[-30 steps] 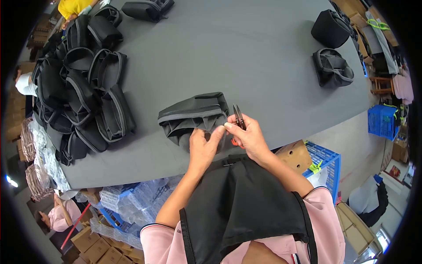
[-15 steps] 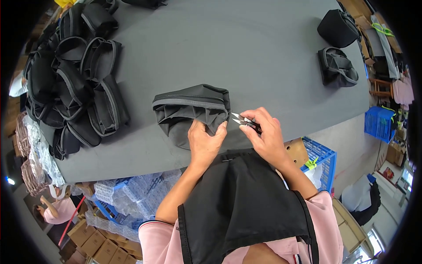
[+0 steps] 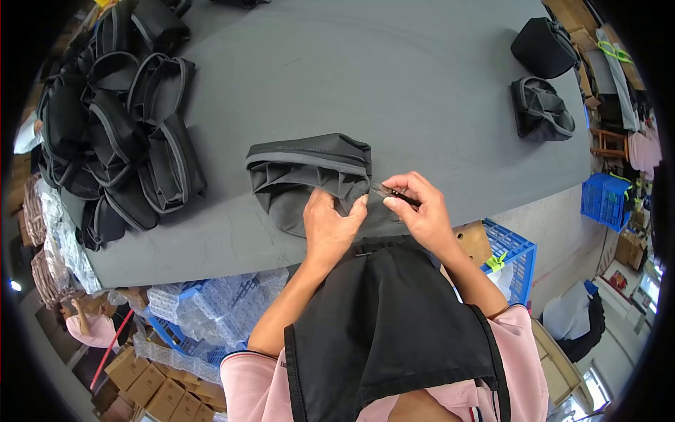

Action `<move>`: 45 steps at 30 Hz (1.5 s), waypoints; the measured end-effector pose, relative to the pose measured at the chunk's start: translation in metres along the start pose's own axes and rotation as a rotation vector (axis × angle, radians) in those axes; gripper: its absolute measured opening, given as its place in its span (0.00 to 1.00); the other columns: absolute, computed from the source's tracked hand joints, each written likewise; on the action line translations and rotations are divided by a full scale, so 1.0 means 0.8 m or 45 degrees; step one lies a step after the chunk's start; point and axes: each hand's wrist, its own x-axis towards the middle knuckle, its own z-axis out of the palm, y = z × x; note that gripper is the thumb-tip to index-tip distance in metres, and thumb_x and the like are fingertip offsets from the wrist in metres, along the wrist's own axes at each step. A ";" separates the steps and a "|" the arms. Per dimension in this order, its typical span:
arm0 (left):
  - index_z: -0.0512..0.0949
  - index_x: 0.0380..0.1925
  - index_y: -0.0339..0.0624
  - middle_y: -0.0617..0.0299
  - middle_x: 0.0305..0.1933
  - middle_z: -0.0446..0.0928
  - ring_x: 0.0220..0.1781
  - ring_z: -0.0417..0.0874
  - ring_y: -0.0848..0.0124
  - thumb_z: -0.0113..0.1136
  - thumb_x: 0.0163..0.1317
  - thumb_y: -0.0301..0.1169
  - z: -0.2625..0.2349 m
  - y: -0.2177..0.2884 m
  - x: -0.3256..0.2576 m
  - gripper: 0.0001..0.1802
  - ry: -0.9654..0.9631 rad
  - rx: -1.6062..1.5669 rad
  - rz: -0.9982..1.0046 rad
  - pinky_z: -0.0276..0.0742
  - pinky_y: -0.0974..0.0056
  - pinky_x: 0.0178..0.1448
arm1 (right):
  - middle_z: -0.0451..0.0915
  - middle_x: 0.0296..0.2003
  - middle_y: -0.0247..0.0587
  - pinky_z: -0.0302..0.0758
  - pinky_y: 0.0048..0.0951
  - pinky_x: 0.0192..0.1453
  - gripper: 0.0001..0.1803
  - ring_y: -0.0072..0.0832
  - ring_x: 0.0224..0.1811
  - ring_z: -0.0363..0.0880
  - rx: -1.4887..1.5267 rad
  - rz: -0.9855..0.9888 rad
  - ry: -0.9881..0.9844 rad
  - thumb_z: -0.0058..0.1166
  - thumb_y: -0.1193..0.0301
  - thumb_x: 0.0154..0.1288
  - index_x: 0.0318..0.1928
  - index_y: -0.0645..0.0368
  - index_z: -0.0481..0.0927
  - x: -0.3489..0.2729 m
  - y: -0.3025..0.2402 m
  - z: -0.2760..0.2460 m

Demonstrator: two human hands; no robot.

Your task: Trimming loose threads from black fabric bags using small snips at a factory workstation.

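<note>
A black zippered pouch [image 3: 316,151] lies unzipped on the grey table in front of me, its pleated inner lining showing. My left hand [image 3: 332,225] pinches the pouch's edge near its right end, thumb on top and fingers partly inside. In my right hand [image 3: 424,211] is a small pair of thread snips [image 3: 402,196] with a dark handle. The blades are closed together, their tips at the pouch's right corner, just beside my left thumb. Any thread between the blades is too small to make out.
Many similar black pouches [image 3: 116,133] are heaped at the table's left. Two more pouches [image 3: 543,109] stand at the far right. Below the table's near edge are blue crates [image 3: 517,246], bubble wrap [image 3: 218,313] and cardboard boxes [image 3: 144,383]. Another person [image 3: 91,327] is at the lower left.
The snips have moved slightly left to the pouch's corner, and their blades have gone from apart to together. My left hand keeps its pinch on the pouch.
</note>
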 end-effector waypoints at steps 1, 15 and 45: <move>0.77 0.31 0.32 0.54 0.30 0.78 0.31 0.78 0.66 0.66 0.45 0.29 -0.001 0.003 0.000 0.14 0.005 0.003 0.023 0.72 0.65 0.38 | 0.75 0.29 0.35 0.70 0.23 0.32 0.10 0.24 0.26 0.75 -0.260 -0.237 0.067 0.58 0.75 0.54 0.38 0.59 0.77 -0.001 0.000 0.001; 0.77 0.28 0.32 0.52 0.28 0.78 0.31 0.77 0.60 0.67 0.43 0.31 0.003 0.001 -0.001 0.15 0.035 0.037 0.056 0.72 0.61 0.37 | 0.75 0.29 0.35 0.70 0.31 0.30 0.13 0.34 0.25 0.74 -1.081 -0.749 0.204 0.61 0.75 0.47 0.38 0.56 0.78 -0.007 -0.022 0.005; 0.78 0.23 0.26 0.50 0.19 0.76 0.23 0.77 0.64 0.64 0.51 0.45 -0.022 -0.011 0.040 0.25 -0.587 -0.041 -0.398 0.71 0.62 0.31 | 0.72 0.28 0.36 0.67 0.20 0.31 0.07 0.20 0.26 0.71 -0.163 -0.052 0.200 0.56 0.78 0.55 0.37 0.64 0.78 -0.016 0.016 0.000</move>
